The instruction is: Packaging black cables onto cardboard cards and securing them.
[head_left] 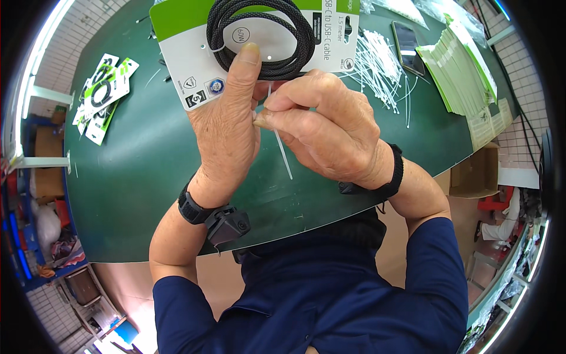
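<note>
My left hand (227, 121) grips a white and green cable card (188, 59), its thumb across the front and the other fingers behind. A coiled black braided cable (306, 47) lies against the card's face, and a thin tie loops over the coil's left side. Close beside the left palm, my right hand (330, 127) pinches a thin white cable tie (283, 154) between thumb and forefinger. The tie's tail hangs down below the fingers towards me. Where the tie meets the card is hidden by my hands.
Carded cables (103, 94) lie piled at the left of the green table (141, 194). Loose white cable ties (380, 71) are heaped at the right, near a phone (407, 47). Further right stands a stack of green and white cards (457, 74). A cardboard box (474, 171) sits beyond the table's right edge.
</note>
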A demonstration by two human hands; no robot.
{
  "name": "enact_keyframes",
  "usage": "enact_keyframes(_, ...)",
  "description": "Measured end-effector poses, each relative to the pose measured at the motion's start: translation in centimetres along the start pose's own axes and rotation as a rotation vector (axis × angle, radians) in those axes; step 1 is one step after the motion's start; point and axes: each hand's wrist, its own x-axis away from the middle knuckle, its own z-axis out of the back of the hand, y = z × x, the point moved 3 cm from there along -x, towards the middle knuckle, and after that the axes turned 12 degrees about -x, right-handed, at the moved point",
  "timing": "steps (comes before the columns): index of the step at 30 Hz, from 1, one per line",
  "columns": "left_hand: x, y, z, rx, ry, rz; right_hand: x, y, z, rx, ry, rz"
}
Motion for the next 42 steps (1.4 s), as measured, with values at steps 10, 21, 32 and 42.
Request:
enact_keyframes(10,0.4,-0.6,-0.8,0.192,-0.014,0.002,-0.1,1.4,1.8,-0.151,0.178,-0.413)
enact_keyframes(21,0.2,-1.4,-0.8,0.114,-0.086,0.016,-2.1,1.9,2.7,0.068,0.028,-0.201)
enact_keyframes(32,0.5,0.1,-1.1,0.229,-0.012,0.024,-2.2,1.0,3.2,0.171,-0.104,-0.007)
enact_keyframes(42,0.4,1.2,-0.6,0.273,0.046,0.002,-2.2,-0.9,3.3,0.138,-0.177,0.095)
